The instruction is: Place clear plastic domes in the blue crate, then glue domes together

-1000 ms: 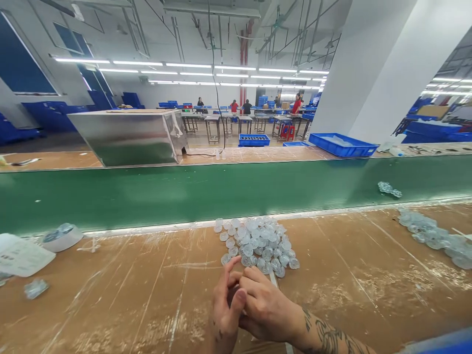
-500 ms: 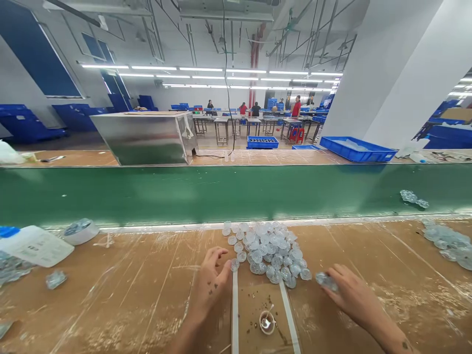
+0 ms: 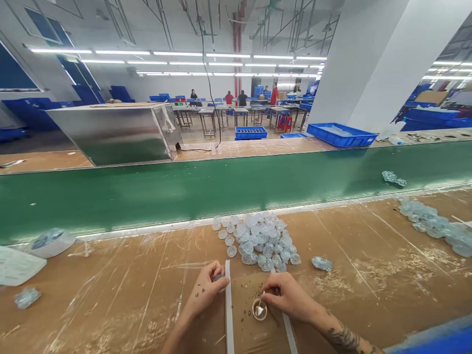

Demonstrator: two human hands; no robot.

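My left hand (image 3: 206, 289) is closed, pinching a small clear plastic disc (image 3: 218, 278) mostly hidden by the fingers, just left of a white tape strip (image 3: 228, 300). My right hand (image 3: 289, 296) pinches the upper end of a thin white stick (image 3: 262, 298). The stick's lower end stands in a small round cup (image 3: 254, 314) with something white inside. Beyond both hands lies a heap of clear, patterned plastic discs (image 3: 262, 241). A separate clear plastic piece (image 3: 322, 263) rests to the right of the heap.
A green conveyor belt (image 3: 165, 191) runs behind the brown work surface (image 3: 147, 285). More clear pieces (image 3: 435, 221) lie at right. At left are a roll of tape (image 3: 55, 246) and a white container (image 3: 22, 264). A blue edge (image 3: 438, 339) shows at lower right.
My right hand has left the clear piece on the surface, moved left and taken hold of the stick. My left hand has drawn a disc away from the heap. The view has turned.
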